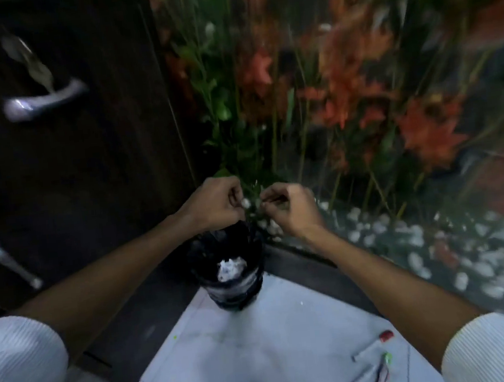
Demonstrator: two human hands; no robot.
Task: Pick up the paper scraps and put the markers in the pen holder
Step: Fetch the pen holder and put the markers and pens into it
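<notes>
A small white paper scrap point(245, 203) sits pinched at the curled fingertips of the left hand point(214, 204), held in the air directly above a black waste bin point(231, 274); the scrap is too small and blurred to tell which way it points. The right hand point(289, 207) is just beside it, fingers curled inward with thumb and forefinger drawn together near the scrap, though whether they touch or hold anything cannot be told. Both forearms reach forward from white ribbed sleeves point(21, 370). Inside the bin, lined with a dark bag, lies a crumpled heap of white paper point(230, 267). The bin stands on the pale tiled floor point(260, 345) in a corner beside a dark wooden door with a silver lever handle point(44, 102). On the floor near the right arm lie several markers point(373, 350), one with a red cap, one with a green cap, their long axes running diagonally from lower left to upper right; any print on them is unreadable. Behind the hands rise orange flowers point(342, 88) and green stems over white pebbles point(411, 236).
</notes>
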